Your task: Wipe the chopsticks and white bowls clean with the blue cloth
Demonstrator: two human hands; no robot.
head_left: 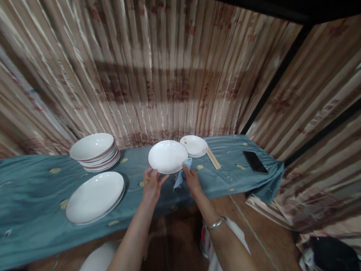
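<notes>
Held up over the front part of the table is a white plate, tilted toward me. My left hand grips its lower left edge, thumb on the rim and fingers beneath. At the lower right edge, my right hand pinches a light blue cloth against the plate; the cloth hangs down below the rim. Just behind the held plate, to the right, small plates with a red floral pattern lie stacked. Beside them rest several wooden chopsticks.
A stack of white bowls with red bands stands at the back left. Large oval plates lie stacked in front of it. A black phone lies at the right on the teal tablecloth. Pleated curtains hang behind.
</notes>
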